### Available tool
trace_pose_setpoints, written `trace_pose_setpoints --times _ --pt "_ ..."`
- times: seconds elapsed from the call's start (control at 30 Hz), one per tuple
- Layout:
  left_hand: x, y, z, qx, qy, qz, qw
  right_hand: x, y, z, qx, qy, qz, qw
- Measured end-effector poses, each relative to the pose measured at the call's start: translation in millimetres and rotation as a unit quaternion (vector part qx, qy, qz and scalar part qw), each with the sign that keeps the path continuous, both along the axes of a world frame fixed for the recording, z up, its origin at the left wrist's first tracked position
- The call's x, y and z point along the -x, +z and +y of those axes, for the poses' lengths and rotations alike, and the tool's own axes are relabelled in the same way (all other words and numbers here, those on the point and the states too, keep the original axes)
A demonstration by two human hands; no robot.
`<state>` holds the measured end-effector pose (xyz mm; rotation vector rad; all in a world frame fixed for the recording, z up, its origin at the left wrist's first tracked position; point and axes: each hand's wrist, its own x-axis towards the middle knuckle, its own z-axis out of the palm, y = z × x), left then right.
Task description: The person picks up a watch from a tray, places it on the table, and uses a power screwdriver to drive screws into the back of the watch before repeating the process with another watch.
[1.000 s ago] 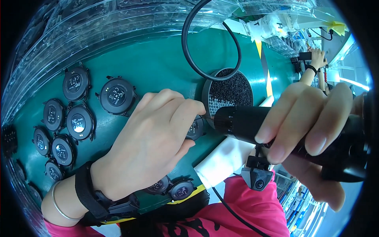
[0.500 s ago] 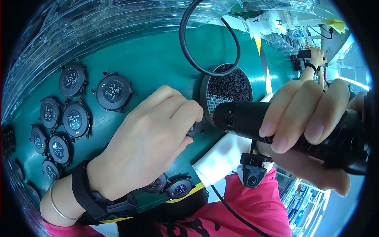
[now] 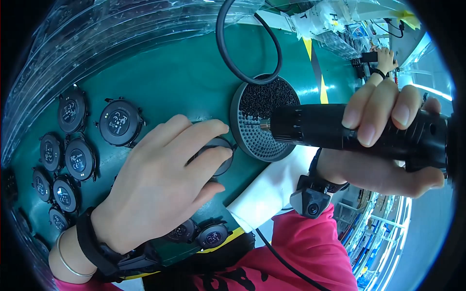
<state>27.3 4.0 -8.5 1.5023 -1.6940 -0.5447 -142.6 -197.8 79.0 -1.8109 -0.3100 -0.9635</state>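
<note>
My right hand is wrapped round a black electric screwdriver, held nearly level. Its bit end reaches over a round grey dish of small black screws, whose near part shows a dimpled bottom. To the left of the dish, my left hand lies over a round black watch case, fingers loosely bent and apart. Part of that case shows between and beyond the fingers; whether they grip it is hidden. Another watch case lies back up just left of this hand.
Several watch cases lie grouped at the left, and two more sit by the near edge. Clear plastic packaging lines the back. A black cable loops above the dish. White sheet lies near right. Another person's hand is far right.
The screwdriver's tip has gone from in front of the dish to over its screws. My left hand's fingers have spread, showing more of the watch case. The view has shifted slightly.
</note>
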Motion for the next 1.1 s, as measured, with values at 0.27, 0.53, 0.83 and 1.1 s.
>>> trace_pose_setpoints --times 0.27,0.53,0.83,1.1 --pt "-0.8 1.3 0.0 -0.007 -0.014 -0.005 1.0 -2.9 -6.5 0.5 0.036 0.013 0.046 0.998" --pt "0.8 0.3 -0.1 0.002 -0.016 0.004 1.0 -4.6 -13.4 6.3 0.029 -0.008 0.002 1.0" --pt "1.2 -1.7 -0.4 0.005 -0.015 0.009 1.0 -3.6 -6.4 1.7 0.059 0.006 0.022 0.998" --pt "0.4 -2.2 -0.5 0.005 -0.021 0.014 1.0 -5.6 -6.2 8.0 0.055 -0.006 0.019 0.998"
